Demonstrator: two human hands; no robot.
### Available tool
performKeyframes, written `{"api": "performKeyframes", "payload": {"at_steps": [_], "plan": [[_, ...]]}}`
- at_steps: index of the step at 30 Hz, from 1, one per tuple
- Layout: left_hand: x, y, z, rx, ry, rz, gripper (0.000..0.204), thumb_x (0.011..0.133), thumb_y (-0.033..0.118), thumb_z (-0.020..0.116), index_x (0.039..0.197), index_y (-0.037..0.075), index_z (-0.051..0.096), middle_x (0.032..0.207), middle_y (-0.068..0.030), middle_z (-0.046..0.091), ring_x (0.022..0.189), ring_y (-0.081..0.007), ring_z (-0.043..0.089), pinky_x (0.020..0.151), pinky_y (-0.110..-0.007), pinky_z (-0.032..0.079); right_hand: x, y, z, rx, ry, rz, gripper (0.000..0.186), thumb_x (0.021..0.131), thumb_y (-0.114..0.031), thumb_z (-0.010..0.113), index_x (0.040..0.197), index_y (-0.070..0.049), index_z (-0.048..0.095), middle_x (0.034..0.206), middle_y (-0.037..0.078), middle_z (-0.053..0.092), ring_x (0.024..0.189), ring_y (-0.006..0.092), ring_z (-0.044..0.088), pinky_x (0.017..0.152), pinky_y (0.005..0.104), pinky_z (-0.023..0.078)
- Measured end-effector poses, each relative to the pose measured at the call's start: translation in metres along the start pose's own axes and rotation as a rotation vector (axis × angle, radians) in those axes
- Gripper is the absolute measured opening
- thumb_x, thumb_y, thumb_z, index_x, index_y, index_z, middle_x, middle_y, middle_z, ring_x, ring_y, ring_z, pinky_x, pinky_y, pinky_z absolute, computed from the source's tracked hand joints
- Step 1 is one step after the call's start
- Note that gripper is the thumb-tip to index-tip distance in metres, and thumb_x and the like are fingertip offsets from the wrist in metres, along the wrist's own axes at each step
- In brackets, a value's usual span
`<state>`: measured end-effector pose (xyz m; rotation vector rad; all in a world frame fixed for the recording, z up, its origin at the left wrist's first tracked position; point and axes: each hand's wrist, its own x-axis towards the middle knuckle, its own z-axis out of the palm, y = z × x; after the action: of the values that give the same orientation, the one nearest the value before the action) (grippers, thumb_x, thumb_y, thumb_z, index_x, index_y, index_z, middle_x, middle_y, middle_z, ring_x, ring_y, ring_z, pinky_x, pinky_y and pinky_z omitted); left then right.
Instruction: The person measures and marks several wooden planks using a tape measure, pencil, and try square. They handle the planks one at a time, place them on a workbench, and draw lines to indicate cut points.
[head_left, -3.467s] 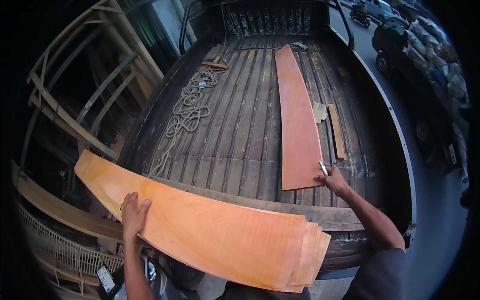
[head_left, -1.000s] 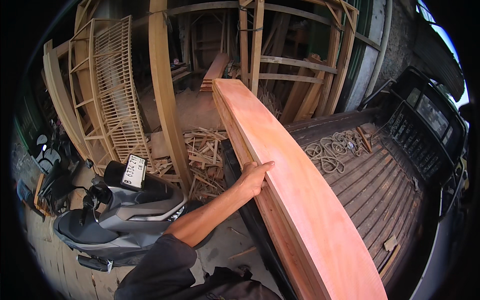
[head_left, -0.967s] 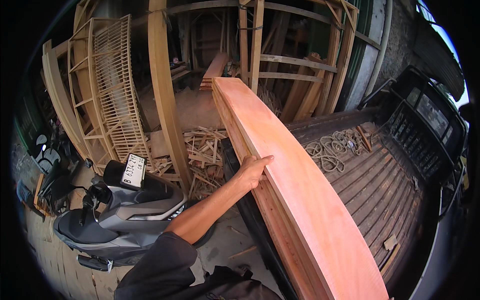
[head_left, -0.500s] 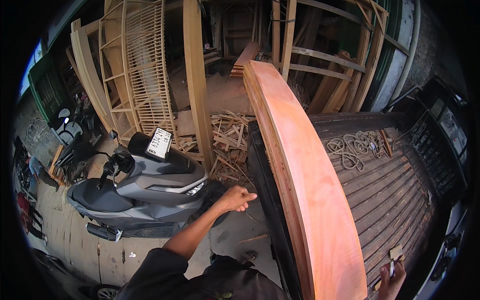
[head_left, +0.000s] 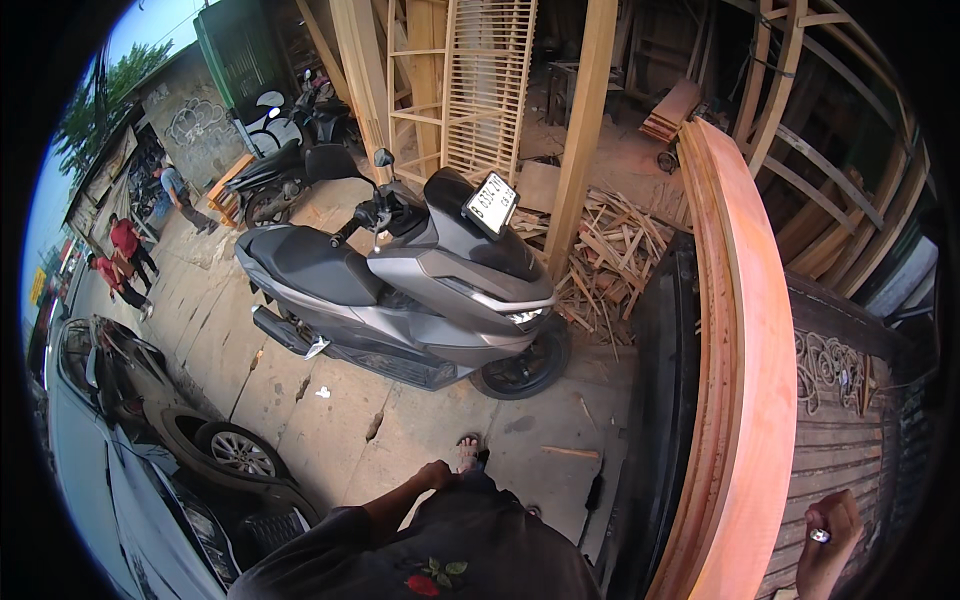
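My left hand [head_left: 434, 474] is low in front of my dark shirt, its fingers curled closed with nothing seen in them. At the lower right my right hand [head_left: 834, 530] is closed around a small shiny metal-ended thing [head_left: 820, 536]; most of it is hidden by the fingers, so its kind is unclear. Between my hands lies a stack of long reddish planks [head_left: 757, 350], resting along the black side wall [head_left: 668, 350] of a truck bed. The right hand is over the slatted bed floor [head_left: 835, 470], apart from the planks.
A grey scooter [head_left: 420, 290] stands ahead on the paving, a parked car [head_left: 180, 450] at the left. Scrap wood [head_left: 615, 250] is heaped behind the truck's side beside a timber post [head_left: 582, 130]. Coiled rope [head_left: 830, 370] lies in the bed. Several people [head_left: 125, 240] are far left.
My view has swung left, bringing the car and street people in. The left hand has drawn back toward my body. The wooden block seen by my right hand is out of sight.
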<state>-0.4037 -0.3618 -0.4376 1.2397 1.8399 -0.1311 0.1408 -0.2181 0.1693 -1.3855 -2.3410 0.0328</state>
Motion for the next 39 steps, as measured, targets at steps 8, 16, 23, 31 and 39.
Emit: {"api": "performKeyframes", "payload": {"at_steps": [8, 16, 23, 31, 39], "plan": [[-0.001, -0.13, 0.044, -0.487, -0.016, -0.264, 0.078, 0.094, 0.071, 0.057, 0.11, -0.003, 0.076, 0.117, -0.0274, 0.072, 0.109, -0.0435, 0.068, 0.093, -0.046, 0.055, 0.144, -0.162, 0.069, -0.006, -0.112, -0.415, 0.021, 0.103, -0.019, 0.064, 0.096, -0.001, 0.071, 0.09, 0.018, 0.071, 0.079, 0.034, 0.07, 0.068, 0.0418, 0.053], [-0.073, -0.299, 0.007, -1.608, 0.362, -0.718, 0.054, 0.097, 0.051, 0.071, 0.122, 0.003, 0.066, 0.097, -0.0119, 0.071, 0.077, -0.0223, 0.07, 0.072, -0.047, 0.058, 0.253, -0.354, 0.208, 0.389, -0.354, -0.691, 0.016, 0.098, -0.018, 0.07, 0.095, -0.002, 0.07, 0.082, 0.013, 0.067, 0.073, 0.0253, 0.064, 0.066, 0.0368, 0.05], [-0.15, -0.385, 0.014, -2.03, 0.831, -0.872, 0.049, 0.099, 0.044, 0.069, 0.127, 0.004, 0.061, 0.098, -0.0118, 0.07, 0.076, -0.023, 0.069, 0.07, -0.044, 0.056, 0.276, -0.502, 0.427, 1.031, -0.794, -0.643, 0.038, 0.103, -0.03, 0.066, 0.091, 0.005, 0.071, 0.071, 0.012, 0.069, 0.059, 0.0159, 0.062, 0.054, 0.0274, 0.046], [-0.147, -0.394, 0.057, -2.402, 0.81, -1.082, 0.042, 0.103, 0.041, 0.065, 0.125, 0.006, 0.06, 0.101, -0.0162, 0.07, 0.08, -0.028, 0.07, 0.068, -0.047, 0.059, 0.289, -0.68, 0.587, 1.66, -0.976, -0.444, 0.066, 0.112, -0.047, 0.039, 0.091, 0.008, 0.068, 0.084, 0.018, 0.065, 0.063, 0.0205, 0.061, 0.057, 0.0316, 0.051], [-0.11, -0.496, 0.023, -2.504, 0.922, -1.13, 0.047, 0.104, 0.04, 0.063, 0.125, -0.002, 0.062, 0.112, -0.0194, 0.072, 0.089, -0.0285, 0.072, 0.078, -0.044, 0.06, 0.394, -0.859, 0.717, 1.549, -0.888, -0.254, 0.083, 0.11, -0.063, 0.026, 0.089, 0.006, 0.069, 0.058, 0.004, 0.049, 0.049, 0.011, 0.044, 0.05, 0.027, 0.044]]}}
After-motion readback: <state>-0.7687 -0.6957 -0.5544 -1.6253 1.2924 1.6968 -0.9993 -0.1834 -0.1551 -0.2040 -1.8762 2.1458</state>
